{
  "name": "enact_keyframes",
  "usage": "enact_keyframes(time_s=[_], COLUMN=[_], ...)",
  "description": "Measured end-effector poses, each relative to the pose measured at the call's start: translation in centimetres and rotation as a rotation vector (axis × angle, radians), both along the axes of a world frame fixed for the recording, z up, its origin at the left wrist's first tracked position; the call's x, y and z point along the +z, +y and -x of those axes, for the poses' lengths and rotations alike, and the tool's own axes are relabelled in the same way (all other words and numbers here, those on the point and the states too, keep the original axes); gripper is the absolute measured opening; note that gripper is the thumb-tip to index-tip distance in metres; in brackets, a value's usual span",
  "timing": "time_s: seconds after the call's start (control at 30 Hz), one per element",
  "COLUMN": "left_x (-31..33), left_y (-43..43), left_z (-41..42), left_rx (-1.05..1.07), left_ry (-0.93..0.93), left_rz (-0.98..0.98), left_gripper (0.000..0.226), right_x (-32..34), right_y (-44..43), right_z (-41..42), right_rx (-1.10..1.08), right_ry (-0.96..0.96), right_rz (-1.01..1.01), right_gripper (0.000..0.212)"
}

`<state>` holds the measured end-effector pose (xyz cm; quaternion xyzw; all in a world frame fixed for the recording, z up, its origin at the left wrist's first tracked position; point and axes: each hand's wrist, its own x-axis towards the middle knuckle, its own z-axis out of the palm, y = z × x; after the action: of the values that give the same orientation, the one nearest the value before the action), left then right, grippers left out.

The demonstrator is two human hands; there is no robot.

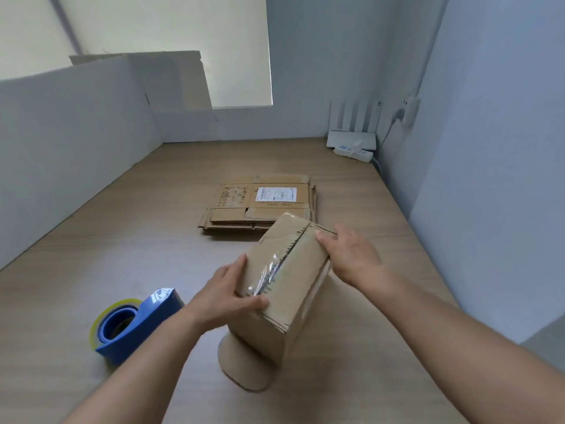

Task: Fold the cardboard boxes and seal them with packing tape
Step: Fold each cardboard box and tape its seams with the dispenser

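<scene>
Closed box held up at the center of the frame.
Clear tape covers the top seam; the contents are hidden. The left hand grips the near left corner and the right hand grips the right edge. A tape dispenser sits on the counter at lower left, with flat boxes stacked behind.

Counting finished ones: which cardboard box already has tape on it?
The upright box held between the left hand and right hand: clear tape runs along its top seam. The others lie unfolded in a flat stack behind it.
</scene>
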<state>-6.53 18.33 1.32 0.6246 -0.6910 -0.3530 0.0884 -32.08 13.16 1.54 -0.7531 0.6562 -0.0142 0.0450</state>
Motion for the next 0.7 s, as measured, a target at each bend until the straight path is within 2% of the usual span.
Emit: enact_keyframes(time_s=[0.1,0.17,0.3,0.43,0.57,0.7], left_x=[-0.5,-1.2,-2.2,-2.4,-2.1,-3.2], left_y=[2.1,2.9,4.5,4.0,0.8,0.0], left_z=[1.1,1.5,1.7,2.3,1.3,-0.7], left_rx=[-0.062,-0.042,0.001,0.18,0.243,0.102], left_ry=[-0.068,-0.116,-0.27,-0.311,-0.366,-0.262], left_rz=[-0.014,0.046,0.149,0.269,0.305,0.27], left_gripper=[0.133,0.138,0.133,0.12,0.11,0.113], right_x=[-1.2,-1.8,-2.5,-2.0,-1.7,-1.9], right_y=[-0.5,-0.9,-1.0,0.4,3.3,4.7], right_z=[-1.2,-1.8,-2.4,-4.3,-6.1,-6.1], right_rx=[0.012,-0.012,-0.044,0.045,0.194,0.169], right_ry=[-0.114,-0.179,-0.344,-0.583,-0.524,-0.411], right_rz=[-0.054,-0.054,-0.04,-0.129,-0.211,-0.214], right_gripper=[0.054,0.059,0.054,0.038,0.044,0.055])
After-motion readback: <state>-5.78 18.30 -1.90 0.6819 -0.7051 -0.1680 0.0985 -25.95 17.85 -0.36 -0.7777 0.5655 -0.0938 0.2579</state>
